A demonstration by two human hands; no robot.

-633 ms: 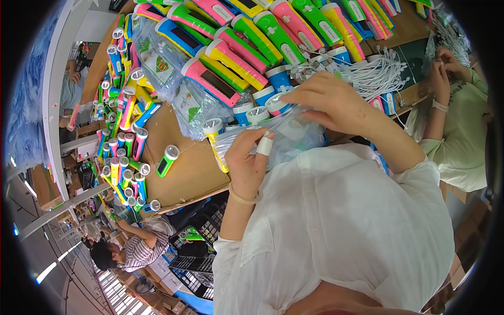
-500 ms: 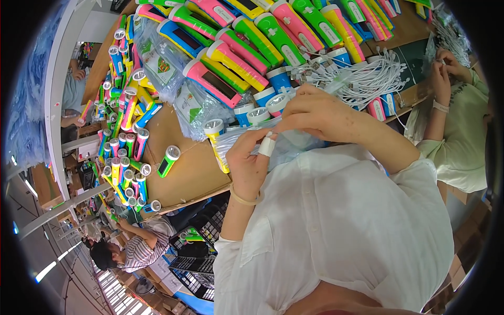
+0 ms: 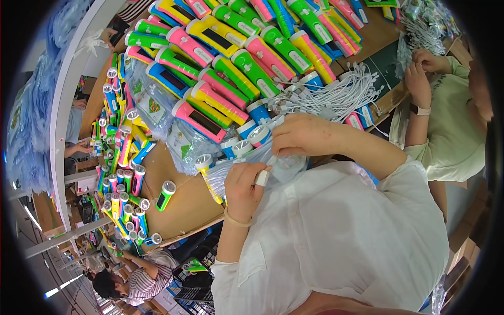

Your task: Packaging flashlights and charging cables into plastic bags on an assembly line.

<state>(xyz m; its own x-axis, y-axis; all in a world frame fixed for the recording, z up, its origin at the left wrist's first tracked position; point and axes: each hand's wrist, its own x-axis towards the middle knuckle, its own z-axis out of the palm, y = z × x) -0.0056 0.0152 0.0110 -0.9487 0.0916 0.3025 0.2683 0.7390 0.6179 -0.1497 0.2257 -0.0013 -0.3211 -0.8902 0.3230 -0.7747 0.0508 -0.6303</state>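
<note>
At the table [image 3: 184,215], our left hand [image 3: 243,190] and right hand [image 3: 300,135], both curled closed, pinch a clear plastic bag [image 3: 289,168].

Torches [image 3: 247,65]: white labels [image 3: 265,87], print too small to read
Bagged cards [image 3: 154,106]: coloured print, wording illegible
Held clear bag [image 3: 287,168]: no readable text
</note>
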